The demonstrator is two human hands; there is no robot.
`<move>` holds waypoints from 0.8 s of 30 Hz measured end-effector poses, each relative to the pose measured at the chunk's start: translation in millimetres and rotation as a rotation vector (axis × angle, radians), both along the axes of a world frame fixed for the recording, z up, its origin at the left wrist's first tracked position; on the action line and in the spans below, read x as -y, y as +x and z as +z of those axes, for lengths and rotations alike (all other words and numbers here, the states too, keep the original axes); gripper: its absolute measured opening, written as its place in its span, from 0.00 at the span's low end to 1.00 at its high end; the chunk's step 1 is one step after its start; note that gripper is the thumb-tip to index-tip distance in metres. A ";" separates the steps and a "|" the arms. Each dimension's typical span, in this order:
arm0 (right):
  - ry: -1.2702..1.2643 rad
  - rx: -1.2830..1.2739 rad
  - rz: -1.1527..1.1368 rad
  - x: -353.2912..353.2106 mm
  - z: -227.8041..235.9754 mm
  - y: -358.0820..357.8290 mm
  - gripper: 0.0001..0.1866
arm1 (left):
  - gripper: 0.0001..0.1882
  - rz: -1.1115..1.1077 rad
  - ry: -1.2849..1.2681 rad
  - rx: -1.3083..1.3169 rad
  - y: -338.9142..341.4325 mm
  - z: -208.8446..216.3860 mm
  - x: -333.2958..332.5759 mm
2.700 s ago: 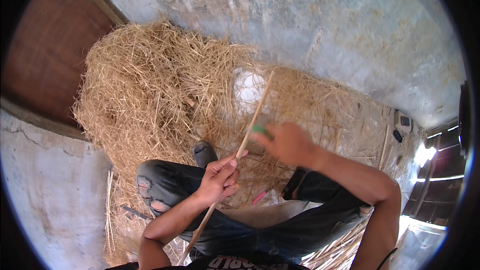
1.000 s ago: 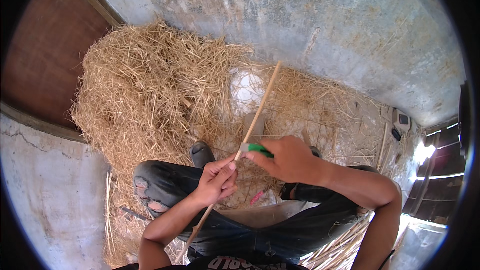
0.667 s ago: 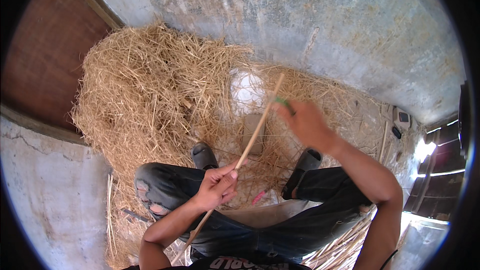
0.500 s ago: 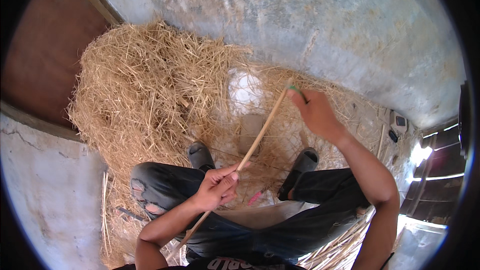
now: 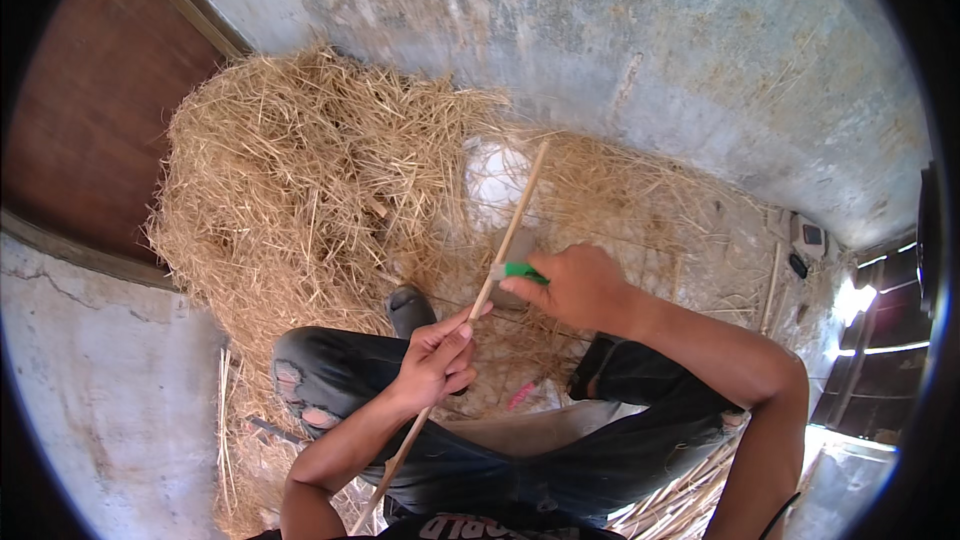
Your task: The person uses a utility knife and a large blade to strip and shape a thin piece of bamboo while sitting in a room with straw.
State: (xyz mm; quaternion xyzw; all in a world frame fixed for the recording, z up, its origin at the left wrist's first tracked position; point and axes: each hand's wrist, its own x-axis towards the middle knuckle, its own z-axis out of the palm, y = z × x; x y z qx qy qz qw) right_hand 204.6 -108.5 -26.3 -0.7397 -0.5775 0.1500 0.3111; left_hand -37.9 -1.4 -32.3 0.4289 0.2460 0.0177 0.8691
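A long, thin bamboo strip (image 5: 523,202) slants from beside my lap up toward the wall, its upper end free above the straw. My left hand (image 5: 436,361) pinches the strip around its middle, thumb on top. Just above that grip, my right hand (image 5: 580,286) is closed on a small green-handled knife (image 5: 521,271). Its short pale blade lies across the strip and touches it; the cutting edge is too small to make out.
A big heap of straw shavings (image 5: 290,160) fills the left, beside a concrete wall (image 5: 650,50). A grey block (image 5: 517,258) lies under the strip. Bamboo strips (image 5: 680,490) are bundled by my right leg. A pink-handled object (image 5: 520,395) lies between my feet.
My right hand has come down along the strip with the knife, from near its upper end to just above my left hand. The left hand keeps its grip.
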 end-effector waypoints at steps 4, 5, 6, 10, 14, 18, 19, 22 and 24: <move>-0.073 -0.035 -0.138 -8.8 -0.4 58.3 0.30 | 0.23 -0.042 -0.003 0.000 -1.4 3.0 0.2; -0.065 -0.009 -0.194 -6.9 -1.6 70.0 0.30 | 0.23 -0.060 -0.009 0.010 0.0 1.7 2.6; -0.057 0.017 -0.250 -5.6 -4.6 79.8 0.30 | 0.23 -0.064 -0.007 0.020 0.9 -0.5 4.2; 0.039 0.069 -0.296 -11.0 -19.0 85.2 0.32 | 0.24 -0.083 0.020 0.032 -4.9 -4.5 0.2; -0.106 -0.055 -0.745 4.9 -10.4 175.3 0.34 | 0.24 -0.160 0.130 0.077 -14.0 2.1 14.5; 0.013 -0.021 -0.757 36.9 -9.4 200.8 0.33 | 0.24 -0.149 0.115 0.059 -14.6 7.0 8.2; 0.065 -0.018 -0.707 36.2 -10.7 185.3 0.32 | 0.25 -0.164 0.090 0.110 -15.7 1.0 2.4; 0.186 -0.078 -0.523 19.4 2.7 131.4 0.29 | 0.25 -0.115 0.057 0.055 -17.3 4.5 1.1; 0.209 -0.151 -0.414 14.5 14.4 98.3 0.27 | 0.25 -0.116 0.038 0.085 -16.3 2.8 0.9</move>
